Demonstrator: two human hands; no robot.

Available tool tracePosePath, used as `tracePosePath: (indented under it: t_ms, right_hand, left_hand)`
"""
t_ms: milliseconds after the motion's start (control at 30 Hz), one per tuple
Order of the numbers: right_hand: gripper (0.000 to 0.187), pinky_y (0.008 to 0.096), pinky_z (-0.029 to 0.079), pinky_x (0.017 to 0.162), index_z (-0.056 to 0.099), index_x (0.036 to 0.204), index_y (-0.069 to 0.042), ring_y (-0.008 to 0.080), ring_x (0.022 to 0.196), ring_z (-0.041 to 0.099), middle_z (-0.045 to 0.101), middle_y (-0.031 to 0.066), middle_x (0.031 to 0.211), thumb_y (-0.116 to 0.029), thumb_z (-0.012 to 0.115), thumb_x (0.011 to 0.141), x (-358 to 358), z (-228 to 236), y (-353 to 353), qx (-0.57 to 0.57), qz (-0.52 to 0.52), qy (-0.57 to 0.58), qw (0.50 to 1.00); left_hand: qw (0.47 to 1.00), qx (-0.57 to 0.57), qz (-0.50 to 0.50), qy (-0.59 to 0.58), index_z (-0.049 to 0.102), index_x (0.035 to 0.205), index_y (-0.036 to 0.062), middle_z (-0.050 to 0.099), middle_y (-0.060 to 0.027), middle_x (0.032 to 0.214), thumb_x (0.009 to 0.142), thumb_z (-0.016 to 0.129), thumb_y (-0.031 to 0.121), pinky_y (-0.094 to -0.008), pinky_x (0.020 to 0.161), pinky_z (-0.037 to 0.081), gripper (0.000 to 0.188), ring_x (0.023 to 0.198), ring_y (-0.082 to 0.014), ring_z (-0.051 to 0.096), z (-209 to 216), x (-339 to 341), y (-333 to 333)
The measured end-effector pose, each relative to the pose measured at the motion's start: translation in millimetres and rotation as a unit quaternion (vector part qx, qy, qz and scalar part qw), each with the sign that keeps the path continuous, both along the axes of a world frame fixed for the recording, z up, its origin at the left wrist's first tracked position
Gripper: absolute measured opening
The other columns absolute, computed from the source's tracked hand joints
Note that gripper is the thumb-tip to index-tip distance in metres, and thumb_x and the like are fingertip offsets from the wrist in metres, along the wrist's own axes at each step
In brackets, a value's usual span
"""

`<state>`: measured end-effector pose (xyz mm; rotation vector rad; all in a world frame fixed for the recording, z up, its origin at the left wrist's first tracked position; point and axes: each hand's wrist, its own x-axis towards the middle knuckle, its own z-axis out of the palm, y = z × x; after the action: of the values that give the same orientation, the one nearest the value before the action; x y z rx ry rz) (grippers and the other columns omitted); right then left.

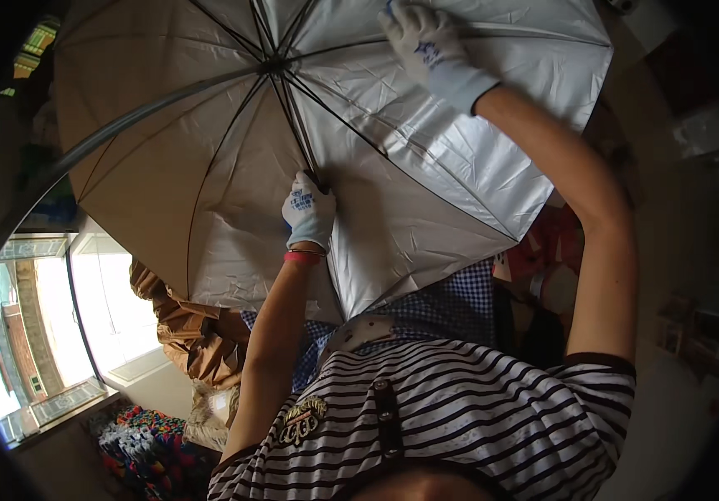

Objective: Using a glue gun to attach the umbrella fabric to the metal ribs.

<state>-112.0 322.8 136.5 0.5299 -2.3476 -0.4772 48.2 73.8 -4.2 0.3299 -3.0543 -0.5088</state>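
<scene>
An opened umbrella (426,225) fills the upper middle of the view, its silver inner side and dark ribs facing me. From the hub (274,64) a dark grey shaft (109,129) runs off to the left. White gloves with blue print cover both hands. My left hand (307,209) is closed around dark umbrella ribs below the hub. Up at the right, my right hand (426,46) lies against the silver cloth by a rib, its fingers stretched out and slightly smeared. The fingertips touch the fabric near the top edge of the picture.
At the left stands a bright window (42,326). Crumpled brown material (200,342) lies beside my left forearm, with a multicoloured fringed pile (150,447) below it. Blue checked cloth (451,305) covers my lap. Red items (551,250) sit in shadow at the right.
</scene>
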Motion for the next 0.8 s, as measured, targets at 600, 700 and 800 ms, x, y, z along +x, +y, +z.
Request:
tracePosePath:
  t_ms: [600,700,800]
  right_hand:
    - [0.034,0.0448,0.049,0.086,0.059,0.117,-0.008,0.0317,0.105,0.056,0.055,0.0150,0.116,-0.022,0.054,0.087,73,-72,-2,-0.353,0.100,-0.393,0.843]
    - [0.031,0.0464,0.049,0.085,0.060,0.114,-0.007,0.0314,0.104,0.057,0.057,0.0147,0.113,-0.020,0.052,0.087,75,-81,1,-0.583,0.110,-0.424,0.685]
    - [0.029,0.0479,0.049,0.084,0.061,0.111,-0.005,0.0311,0.103,0.058,0.058,0.0145,0.111,-0.018,0.051,0.088,62,-77,14,-0.545,0.099,-0.361,0.750]
  left_hand:
    - [0.999,-0.018,-0.019,0.031,0.057,0.102,0.0070,0.067,-0.0173,0.095,0.079,0.065,0.028,-0.0454,0.075,0.052,0.032,0.088,-0.0363,0.066,-8,3,-8]
    - [0.999,0.024,-0.037,0.033,0.058,0.099,0.0058,0.068,-0.0180,0.091,0.079,0.063,0.025,-0.0470,0.075,0.050,0.028,0.087,-0.0384,0.065,-11,2,-8]
    - [0.999,0.022,-0.039,0.029,0.058,0.099,0.0056,0.068,-0.0182,0.091,0.079,0.062,0.023,-0.0477,0.074,0.050,0.027,0.086,-0.0390,0.064,-6,5,-9]
